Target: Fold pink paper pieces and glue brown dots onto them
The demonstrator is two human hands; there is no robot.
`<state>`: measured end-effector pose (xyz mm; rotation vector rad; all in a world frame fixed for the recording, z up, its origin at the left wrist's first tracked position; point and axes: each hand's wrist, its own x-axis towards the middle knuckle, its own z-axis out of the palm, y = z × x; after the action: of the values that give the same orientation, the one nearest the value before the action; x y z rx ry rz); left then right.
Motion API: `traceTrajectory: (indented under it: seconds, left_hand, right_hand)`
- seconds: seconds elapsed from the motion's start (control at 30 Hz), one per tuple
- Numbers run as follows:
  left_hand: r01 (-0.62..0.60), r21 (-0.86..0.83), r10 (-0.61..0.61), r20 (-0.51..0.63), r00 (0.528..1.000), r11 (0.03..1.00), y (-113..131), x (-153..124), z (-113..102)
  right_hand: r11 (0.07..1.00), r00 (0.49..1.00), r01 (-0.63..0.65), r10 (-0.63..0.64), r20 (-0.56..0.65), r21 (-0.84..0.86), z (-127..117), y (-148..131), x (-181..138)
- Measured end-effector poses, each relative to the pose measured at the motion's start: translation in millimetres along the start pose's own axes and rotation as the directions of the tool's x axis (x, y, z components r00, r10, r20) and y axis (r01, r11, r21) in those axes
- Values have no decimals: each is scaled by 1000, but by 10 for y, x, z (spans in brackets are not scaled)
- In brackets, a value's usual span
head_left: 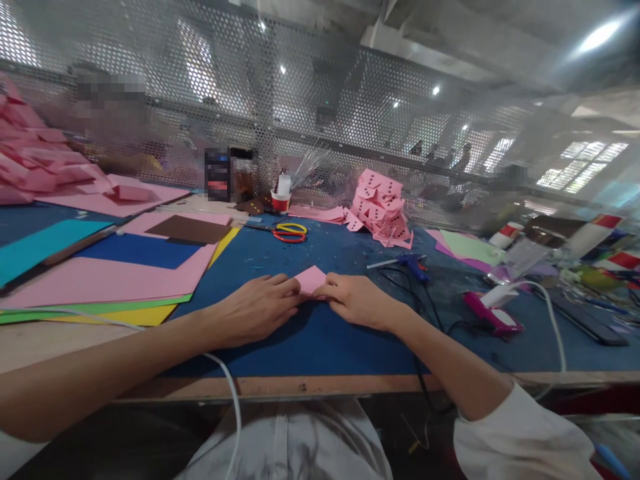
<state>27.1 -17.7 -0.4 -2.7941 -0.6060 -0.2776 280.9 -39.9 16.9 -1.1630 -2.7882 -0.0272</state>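
Observation:
Between my two hands lies a small piece of pink paper (311,279), its top corner pointing away from me over the blue table mat (320,357). My left hand (265,307) pinches the paper's left edge, fingers closed together. On the opposite edge, my right hand (357,300) grips with thumb and fingers. The paper's near edge looks folded, partly covered by my fingers. Beyond the hands sits a stack of folded pink paper pieces with dark dots (380,203). Scissors with red and yellow handles (290,231) lie ahead on the left.
Coloured paper sheets (120,283) cover the left side, with a pink paper heap (40,153) behind. A blue glue gun (414,267) with a black cord lies right of my hands. Further right are a magenta device (493,313) and a phone (585,313). A perforated metal screen (310,93) stands behind.

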Motion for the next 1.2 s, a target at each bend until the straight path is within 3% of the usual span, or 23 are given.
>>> traceTrajectory:
  seconds: [0.27,0.4,0.53,0.73,0.9,1.2]
  left_hand:
    - [44,-100,-44,2,999,994,-13,-9,-14]
    - [127,-288,-135,-7,991,949,-47,83,31]
    - [274,-441,-281,52,958,855,-50,252,70]
    - [422,-505,-452,68,889,753,-10,377,106]
    - [541,-427,-549,117,828,725,13,416,113]
    - [547,-460,-543,156,825,699,-10,446,151]
  right_hand:
    - [986,998,-28,37,-57,163,4,26,-19]
    - [937,983,-143,172,-67,318,48,45,91]
    - [867,955,-279,296,23,414,74,64,237]
    - [856,919,-373,394,15,358,138,25,285]
    - [845,901,-418,431,38,333,158,-15,278]
    - [841,884,-459,465,52,287,156,-65,304]
